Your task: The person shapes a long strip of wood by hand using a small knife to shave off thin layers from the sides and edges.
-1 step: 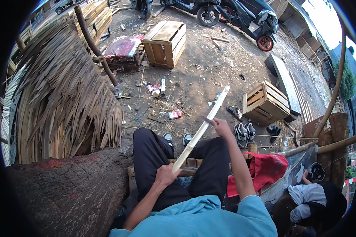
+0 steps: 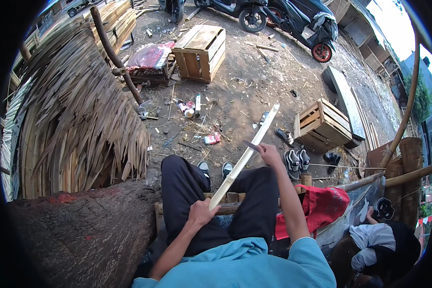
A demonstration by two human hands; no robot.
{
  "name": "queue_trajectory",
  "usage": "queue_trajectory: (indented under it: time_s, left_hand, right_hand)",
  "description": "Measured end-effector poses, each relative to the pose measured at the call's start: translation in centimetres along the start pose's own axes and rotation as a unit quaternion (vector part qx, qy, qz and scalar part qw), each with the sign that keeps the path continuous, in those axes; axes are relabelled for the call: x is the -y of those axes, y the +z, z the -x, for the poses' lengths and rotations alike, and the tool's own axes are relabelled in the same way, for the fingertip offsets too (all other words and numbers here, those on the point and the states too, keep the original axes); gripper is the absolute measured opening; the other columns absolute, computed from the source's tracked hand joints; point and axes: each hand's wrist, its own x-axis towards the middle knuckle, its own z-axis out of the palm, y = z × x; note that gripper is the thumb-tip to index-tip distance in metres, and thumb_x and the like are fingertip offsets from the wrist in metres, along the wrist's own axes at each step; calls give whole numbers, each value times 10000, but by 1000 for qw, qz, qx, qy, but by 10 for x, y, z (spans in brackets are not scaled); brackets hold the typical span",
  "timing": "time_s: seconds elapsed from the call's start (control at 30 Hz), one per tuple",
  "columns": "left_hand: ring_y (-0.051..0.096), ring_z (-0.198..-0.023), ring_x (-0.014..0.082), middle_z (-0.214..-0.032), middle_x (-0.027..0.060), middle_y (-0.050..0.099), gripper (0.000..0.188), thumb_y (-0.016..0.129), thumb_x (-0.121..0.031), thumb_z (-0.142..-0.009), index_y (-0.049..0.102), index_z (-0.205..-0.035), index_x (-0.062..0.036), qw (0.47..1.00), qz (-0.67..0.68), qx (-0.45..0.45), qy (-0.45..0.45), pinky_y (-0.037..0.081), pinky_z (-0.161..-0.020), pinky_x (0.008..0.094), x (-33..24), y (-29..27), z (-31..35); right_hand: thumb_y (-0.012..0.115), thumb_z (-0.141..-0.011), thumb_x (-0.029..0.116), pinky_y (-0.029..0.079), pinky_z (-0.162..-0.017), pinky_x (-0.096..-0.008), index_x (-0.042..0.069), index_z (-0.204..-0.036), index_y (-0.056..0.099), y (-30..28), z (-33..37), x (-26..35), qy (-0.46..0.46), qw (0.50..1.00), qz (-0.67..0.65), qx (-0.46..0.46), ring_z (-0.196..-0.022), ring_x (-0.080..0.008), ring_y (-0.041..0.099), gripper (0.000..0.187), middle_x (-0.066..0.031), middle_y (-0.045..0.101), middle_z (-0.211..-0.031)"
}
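A long pale split-bamboo strip (image 2: pixel 232 174) slants from my lap up and to the right, past my knees. Its near end is gripped by my left hand (image 2: pixel 202 213), fingers closed round it above my thigh. Farther along, my right hand (image 2: pixel 270 154) is closed on a knife (image 2: pixel 251 146). The blade lies across the strip, touching or very close to it. The knife's handle is hidden inside my fist. A joint ring shows on the strip between my two hands.
To my left stand a thick dark log (image 2: pixel 81 230) and a pile of dry thatch (image 2: pixel 77 125). Wooden crates (image 2: pixel 199 53), shoes (image 2: pixel 293 161) and litter lie ahead. A red cloth (image 2: pixel 317 206) is by my right arm; another person (image 2: pixel 374 245) sits at lower right. Motorbikes (image 2: pixel 293 24) stand far off.
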Motion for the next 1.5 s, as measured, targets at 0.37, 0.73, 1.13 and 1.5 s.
queue_trajectory:
  time_s: [0.37, 0.73, 1.13, 1.5]
  left_hand:
    - [642, -721, 372, -719, 221, 635, 434, 649, -425, -780, 640, -876, -2, 999, 16, 33, -16, 520, -690, 452, 2, -2, -3]
    - [646, -726, 367, -744, 224, 640, 427, 658, -392, -779, 636, -883, 21, 999, 9, 29, -24, 520, -689, 451, -6, -3, -9]
    - [654, -682, 339, -710, 190, 642, 320, 684, -314, -777, 617, -851, -10, 998, -55, -9, -19, 524, -602, 427, -4, 13, -1]
    - [654, -708, 343, -736, 190, 649, 312, 698, -311, -760, 636, -855, -20, 999, -34, 2, -35, 523, -642, 435, -10, 10, -5]
  right_hand:
    - [523, -905, 233, 428, -604, -419, 4, -859, 572, 6, 32, 26, 18, 998, -33, 60, -665, -410, 556, 238, -239, 551, -712]
    - [477, -917, 362, 475, -602, -520, 115, -860, 584, 36, 90, 62, 52, 998, 19, 35, -703, -420, 605, 275, -199, 613, -693]
    - [493, -907, 366, 491, -651, -493, 108, -862, 615, 28, 103, 75, 34, 985, 71, 153, -758, -411, 612, 289, -199, 626, -754]
    - [457, -921, 385, 487, -664, -525, 117, -868, 596, 22, 97, 72, 82, 992, 53, 79, -743, -413, 614, 306, -190, 623, -723]
